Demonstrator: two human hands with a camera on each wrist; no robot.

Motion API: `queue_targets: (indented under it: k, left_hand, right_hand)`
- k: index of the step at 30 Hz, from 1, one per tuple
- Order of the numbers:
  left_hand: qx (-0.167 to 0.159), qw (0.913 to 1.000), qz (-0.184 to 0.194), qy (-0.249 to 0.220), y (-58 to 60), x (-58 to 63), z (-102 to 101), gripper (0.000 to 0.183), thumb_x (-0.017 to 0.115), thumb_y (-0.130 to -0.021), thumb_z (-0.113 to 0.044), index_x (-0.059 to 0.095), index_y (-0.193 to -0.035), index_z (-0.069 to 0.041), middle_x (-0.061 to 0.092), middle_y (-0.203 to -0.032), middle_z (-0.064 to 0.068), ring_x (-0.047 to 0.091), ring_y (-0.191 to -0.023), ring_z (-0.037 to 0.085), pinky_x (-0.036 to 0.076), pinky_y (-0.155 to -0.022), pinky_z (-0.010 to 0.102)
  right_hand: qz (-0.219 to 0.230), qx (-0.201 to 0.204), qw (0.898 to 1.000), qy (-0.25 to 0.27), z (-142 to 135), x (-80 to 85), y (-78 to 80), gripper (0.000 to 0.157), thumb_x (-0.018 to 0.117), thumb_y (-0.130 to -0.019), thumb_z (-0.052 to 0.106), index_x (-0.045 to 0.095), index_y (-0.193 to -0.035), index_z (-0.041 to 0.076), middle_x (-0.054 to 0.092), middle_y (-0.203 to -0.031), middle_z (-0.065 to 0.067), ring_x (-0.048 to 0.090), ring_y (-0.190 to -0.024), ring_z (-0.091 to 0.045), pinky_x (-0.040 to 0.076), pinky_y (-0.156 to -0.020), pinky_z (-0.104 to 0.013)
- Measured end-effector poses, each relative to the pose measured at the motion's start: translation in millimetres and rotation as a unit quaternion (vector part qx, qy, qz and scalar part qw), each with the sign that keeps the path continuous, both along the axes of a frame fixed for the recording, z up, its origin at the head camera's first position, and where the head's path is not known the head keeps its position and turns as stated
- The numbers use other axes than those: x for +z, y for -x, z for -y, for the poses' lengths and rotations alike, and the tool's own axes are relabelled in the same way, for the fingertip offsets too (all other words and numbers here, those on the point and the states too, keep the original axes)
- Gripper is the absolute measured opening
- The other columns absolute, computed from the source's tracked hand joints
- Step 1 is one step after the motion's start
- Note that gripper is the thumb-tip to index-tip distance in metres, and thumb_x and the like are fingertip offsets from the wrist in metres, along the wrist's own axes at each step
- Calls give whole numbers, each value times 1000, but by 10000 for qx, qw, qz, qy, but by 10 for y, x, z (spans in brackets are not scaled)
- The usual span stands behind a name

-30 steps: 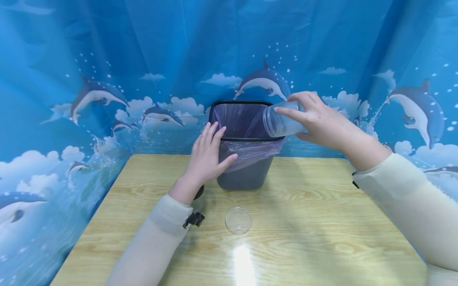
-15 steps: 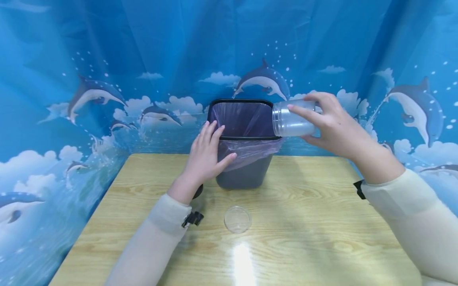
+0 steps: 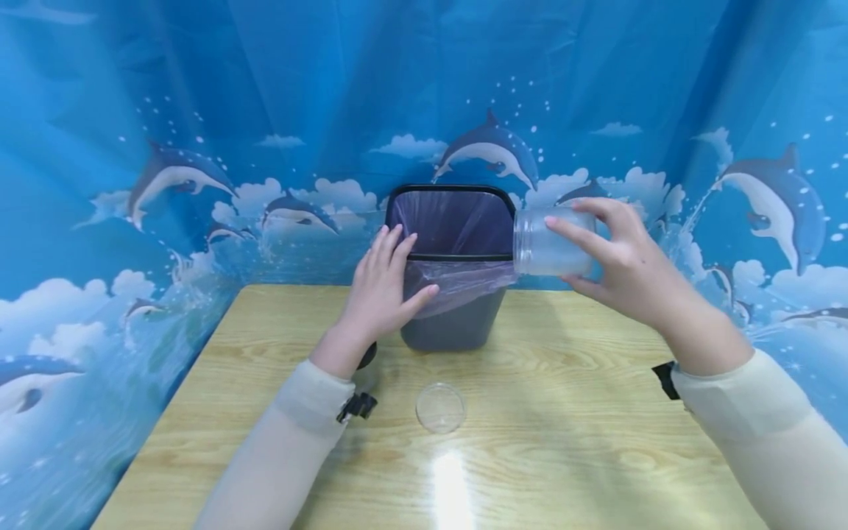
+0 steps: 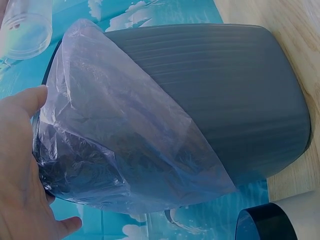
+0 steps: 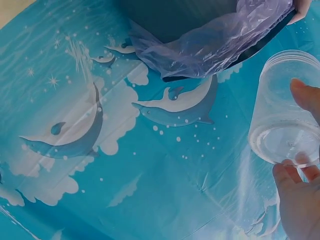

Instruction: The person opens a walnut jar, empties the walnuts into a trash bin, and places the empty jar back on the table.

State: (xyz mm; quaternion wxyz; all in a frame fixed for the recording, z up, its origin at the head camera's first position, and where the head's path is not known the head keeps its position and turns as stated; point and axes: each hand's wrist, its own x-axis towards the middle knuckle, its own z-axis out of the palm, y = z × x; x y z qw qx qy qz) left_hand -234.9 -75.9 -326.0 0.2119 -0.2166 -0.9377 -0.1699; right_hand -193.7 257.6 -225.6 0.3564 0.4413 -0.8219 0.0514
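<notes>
My right hand (image 3: 626, 261) grips a clear plastic jar (image 3: 556, 241) tipped onto its side, its threaded mouth overlapping the right rim of the bin in the head view. In the right wrist view, the jar (image 5: 285, 107) looks see-through, with fingers at its base and side. The dark grey trash bin (image 3: 457, 324) stands upright, lined with a translucent purple bag (image 4: 120, 125) folded over its rim. My left hand (image 3: 380, 287) rests at the bin's left rim with fingers extended. On the tabletop in front of the bin lies a round clear lid (image 3: 441, 408).
A wooden table (image 3: 570, 442) carries the bin near its back edge. Behind it hangs a blue dolphin-print curtain (image 3: 298, 88). A cylinder with a dark band (image 4: 267, 222) stands beside the bin, mostly hidden behind my left wrist in the head view.
The right hand has carried the jar rightward, from over the bin's opening to its right rim, then slightly lower. My left hand keeps its place on the bin.
</notes>
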Motion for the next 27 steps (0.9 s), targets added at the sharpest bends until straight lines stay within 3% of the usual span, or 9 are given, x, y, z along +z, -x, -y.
queue_targets:
  k: [3, 5, 17, 27]
  left_hand:
    - [12, 10000, -28, 1, 0, -7, 6, 88, 40, -82, -71, 9, -149, -23, -2, -154, 0, -9, -140, 18, 14, -108, 53]
    - [22, 10000, -16, 6, 0, -9, 7, 88, 39, -81, -72, 9, -149, -23, -3, -154, -1, -9, -140, 18, 13, -108, 53]
    - [47, 9999, 78, 41, -22, 20, 2, 88, 40, -81, -71, 8, -149, -24, -3, -154, 0, -9, -140, 19, 12, -109, 52]
    - [15, 9999, 66, 82, -26, 34, 14, 88, 38, -82, -72, 5, -149, -25, -3, -154, 0, -7, -140, 21, 12, -109, 52]
  right_hand:
    - [27, 11, 9999, 135, -18, -45, -35, 53, 56, -86, 42, 52, -131, 14, 40, -127, -29, 39, -113, -44, 38, -83, -57]
    - [7, 8, 9998, 221, -28, -75, -59, 53, 48, -89, 46, 53, -129, 13, 41, -127, -30, 39, -113, -44, 38, -84, -56]
    - [37, -41, 9971, 754, -43, -293, -217, 55, 54, -85, 48, 57, -126, 12, 41, -127, -28, 39, -115, -41, 42, -83, -50]
    - [12, 256, 9887, 1476, -21, -535, -330, 56, 59, -83, 49, 59, -120, 7, 42, -126, -29, 41, -112, -43, 31, -98, -23]
